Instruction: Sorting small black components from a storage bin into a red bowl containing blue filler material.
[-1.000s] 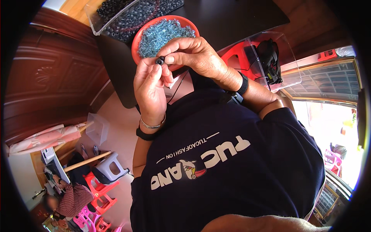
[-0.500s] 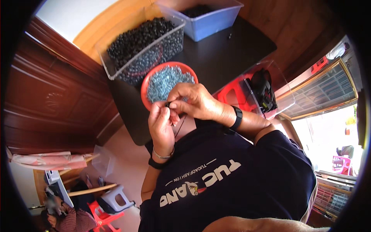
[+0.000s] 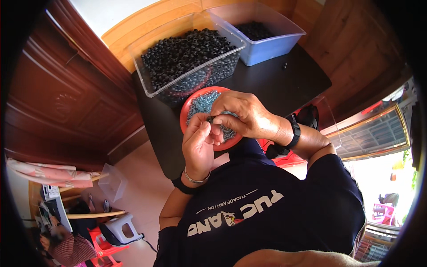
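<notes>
The view has shifted, showing more of a clear bin (image 3: 200, 80). Left hand (image 3: 199, 144) and right hand (image 3: 251, 116) together pinch a small black part (image 3: 210, 119) before a red bowl (image 3: 183, 116); upside-down white lettering (image 3: 269, 199) marks the dark shirt (image 3: 289, 218).

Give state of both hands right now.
Left hand: closed, pinching a small black part.
Right hand: closed, gripping the same small black part.
</notes>
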### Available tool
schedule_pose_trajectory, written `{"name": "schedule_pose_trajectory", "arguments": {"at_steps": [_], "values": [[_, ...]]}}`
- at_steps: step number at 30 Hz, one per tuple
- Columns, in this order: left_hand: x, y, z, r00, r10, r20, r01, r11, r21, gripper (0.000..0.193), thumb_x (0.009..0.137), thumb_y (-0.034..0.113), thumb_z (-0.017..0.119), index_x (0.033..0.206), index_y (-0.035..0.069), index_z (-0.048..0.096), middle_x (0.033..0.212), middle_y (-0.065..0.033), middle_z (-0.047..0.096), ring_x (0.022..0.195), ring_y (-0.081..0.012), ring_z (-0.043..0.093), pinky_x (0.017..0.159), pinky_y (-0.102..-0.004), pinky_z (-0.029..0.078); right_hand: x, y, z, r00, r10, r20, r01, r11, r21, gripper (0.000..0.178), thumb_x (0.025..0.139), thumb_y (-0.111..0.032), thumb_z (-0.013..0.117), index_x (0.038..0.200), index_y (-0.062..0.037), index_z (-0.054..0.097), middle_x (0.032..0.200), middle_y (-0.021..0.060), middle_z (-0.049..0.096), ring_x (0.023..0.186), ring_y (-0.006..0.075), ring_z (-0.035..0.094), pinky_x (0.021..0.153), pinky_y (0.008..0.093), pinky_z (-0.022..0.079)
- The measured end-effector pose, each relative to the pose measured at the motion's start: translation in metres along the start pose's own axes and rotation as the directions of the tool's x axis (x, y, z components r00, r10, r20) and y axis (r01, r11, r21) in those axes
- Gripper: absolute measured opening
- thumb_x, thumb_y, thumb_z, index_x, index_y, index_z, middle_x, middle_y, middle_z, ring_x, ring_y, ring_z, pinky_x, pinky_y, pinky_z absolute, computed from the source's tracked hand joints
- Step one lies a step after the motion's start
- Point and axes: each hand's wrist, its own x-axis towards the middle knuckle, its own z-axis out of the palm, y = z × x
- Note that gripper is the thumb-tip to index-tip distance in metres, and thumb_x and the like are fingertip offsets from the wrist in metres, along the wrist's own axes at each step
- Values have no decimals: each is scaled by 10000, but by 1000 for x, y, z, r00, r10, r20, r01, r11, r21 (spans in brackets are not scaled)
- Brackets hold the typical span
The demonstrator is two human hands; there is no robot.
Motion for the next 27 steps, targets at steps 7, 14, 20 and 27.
{"name": "schedule_pose_trajectory", "arguments": {"at_steps": [7, 14, 20, 27], "values": [[9, 12, -21, 999, -44, -19, 45, 997, 58, 158, 932, 176, 455, 967, 31, 506, 750, -47, 548, 638, -115, 511, 582, -231, 384, 40, 9, -62, 995, 25, -98, -49, 968, -248, 108, 819, -1, 657, 917, -19, 617, 860, 80, 644, 826, 185, 632, 741, 296, 501], [13, 23, -41, 996, 19, -84, -22, 999, -34, 165, 925, 184, 475, 940, 22, 504, 763, -60, 546, 646, -133, 510, 590, -253, 396, 135, 41, -117, 971, -30, -239, -84, 887, -453, 171, 826, -141, 642, 925, -3, 667, 798, 118, 651, 773, 196, 618, 715, 324, 497], [13, 26, -45, 995, -51, -88, 41, 992, -115, 177, 927, 192, 473, 936, 19, 510, 764, -60, 541, 650, -142, 507, 602, -260, 401, 220, 101, -33, 778, 34, 627, 266, 886, -379, 159, 815, -120, 636, 924, -7, 662, 842, 137, 663, 772, 256, 637, 726, 346, 502], [19, 26, -52, 993, -107, -50, 94, 972, -214, 197, 927, 214, 488, 937, 18, 502, 755, -63, 532, 653, -150, 502, 599, -255, 392, 257, 197, 71, 398, 291, 870, 399, 799, -450, 193, 750, -163, 649, 878, -24, 686, 799, 136, 670, 798, 317, 638, 703, 419, 491]]}}
